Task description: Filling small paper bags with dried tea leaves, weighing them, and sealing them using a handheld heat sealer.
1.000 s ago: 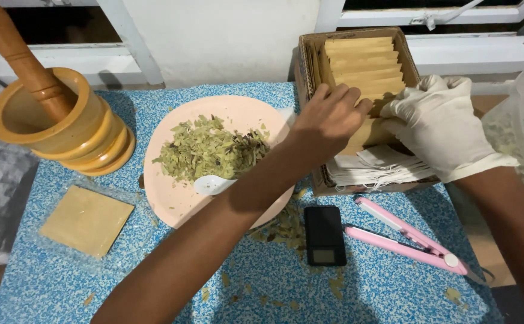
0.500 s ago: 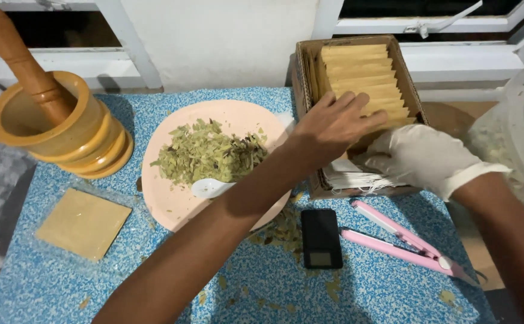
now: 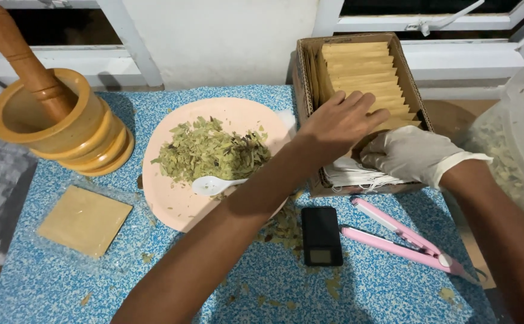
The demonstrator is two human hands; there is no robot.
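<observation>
I see a blue speckled surface (image 3: pixel 262 288) by a window, w/ one cardboard box (image 3: pixel 302 78) at the back right. In the box: a fanned row of tan paper pouches (image 3: pixel 364 69), too many overlapped to count, approx. a dozen, plus a stack of white sheets (image 3: pixel 358 175) at its near end. My left hand (image 3: pixel 340 123), bare, lies flat on the pouches, fingers spread, nothing gripped. My right hand (image 3: pixel 409 155), in a white glove, rests just beside it on the box's near end; its grip is curled, but I cannot tell if it holds a pouch.

To do this well, I'd judge: press the row back w/ the left and pinch just one pouch edge w/ the right.

Counted, big to small: one pink plate (image 3: pixel 178 204) of dried green leaves (image 3: pixel 211 153), one wooden mortar (image 3: pixel 63 129) w/ one pestle (image 3: pixel 21 57), one tan square pad (image 3: pixel 83 220), one pink sealer (image 3: pixel 406 240), one small black scale (image 3: pixel 321 235), one white spoon (image 3: pixel 211 185).
</observation>
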